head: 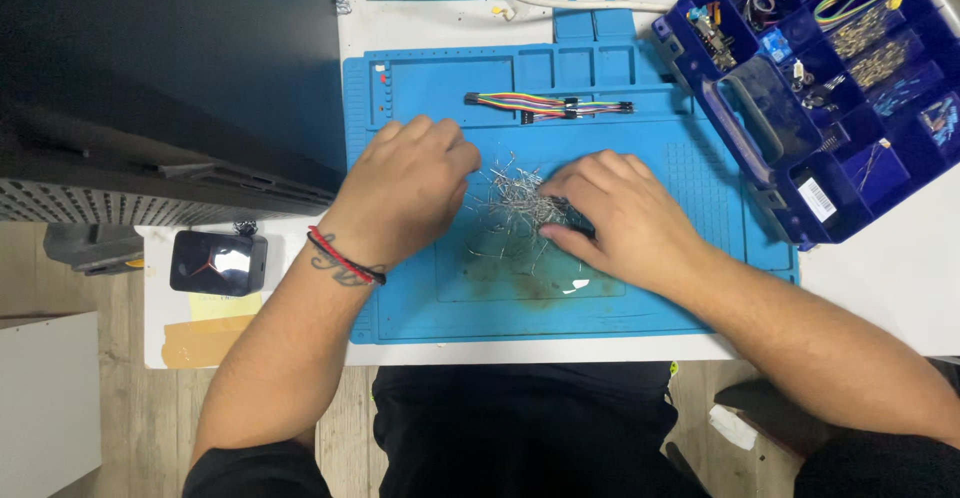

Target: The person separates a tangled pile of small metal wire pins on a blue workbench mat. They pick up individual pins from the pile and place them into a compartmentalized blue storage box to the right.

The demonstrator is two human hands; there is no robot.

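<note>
A: Blue silicone work mat (420, 308), near edge flush with the table's front edge. What's on it closest to the person?

B: Both hands, mid-mat. Left hand (405, 193) knuckles up, fingers curled under at the tips, wrist with a red and black cord bracelet (343, 256). It sits just left of the pile of thin metal wire pieces (510, 208); fingertips at the pile's left edge, can't tell if they pinch anything.

A: Right hand?

B: Right hand (615, 218) lies on the pile's right side, fingers together and bent down, covering part of the wires. A small dark piece shows under its fingertips; can't tell what it is or whether it's gripped.

A: So the pile is where exactly?

B: Centre of the mat, between the two hands, touching both. Loose strands spill toward the near edge.

A: Farther back?

B: Bundle of rainbow jumper wires (545, 105) near the mat's far edge, well apart from both hands. Off the right edge, tilted, a dark blue compartment organiser box (760, 198) with small parts and coloured wires inside. Off the mat's left edge, a small black glossy box (218, 261) on the table's near left corner. A white cable (560, 2) runs along the far side of the table.
</note>
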